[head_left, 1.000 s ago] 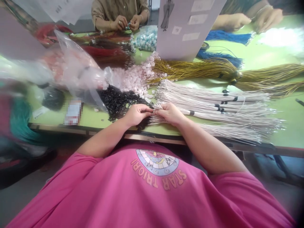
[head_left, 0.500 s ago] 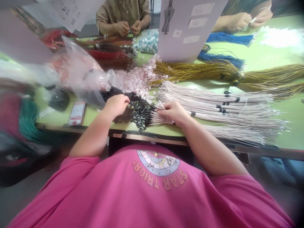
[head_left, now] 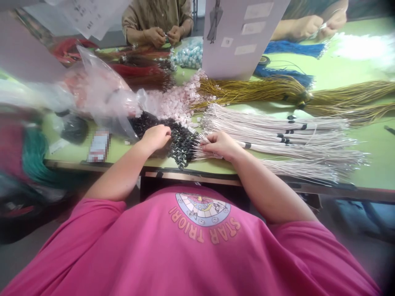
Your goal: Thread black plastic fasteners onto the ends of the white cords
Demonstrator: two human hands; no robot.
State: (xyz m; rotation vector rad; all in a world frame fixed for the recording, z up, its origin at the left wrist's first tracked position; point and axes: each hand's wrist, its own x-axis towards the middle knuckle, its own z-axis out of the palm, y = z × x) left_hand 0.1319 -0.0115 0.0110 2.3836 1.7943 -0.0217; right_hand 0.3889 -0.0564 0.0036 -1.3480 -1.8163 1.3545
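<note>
My left hand [head_left: 156, 136] is over the left part of a heap of small black connector housings [head_left: 182, 148], its fingers curled together; whatever they pinch is hidden or too small to name. To its right, my right hand [head_left: 221, 144] has thumb and fingers closed on the ends of white wires [head_left: 200, 149] at the heap's right edge. The bundles of white wires [head_left: 296, 144] stretch away to the right, bound with black tape. Behind the black heap lies a pile of pale pink connector housings [head_left: 177, 100].
Yellow-brown wires [head_left: 262, 88] lie behind the white ones. Clear plastic bags [head_left: 101, 94] stand left of the heap, near a small pixelated packet [head_left: 98, 146]. An upright panel [head_left: 237, 41] divides the table. Across it, a co-worker's hands [head_left: 165, 36] hold something small.
My left hand has shifted slightly right over the black housings. My right hand stays at the wire ends, its fingers slightly changed. The whole view has moved a little.
</note>
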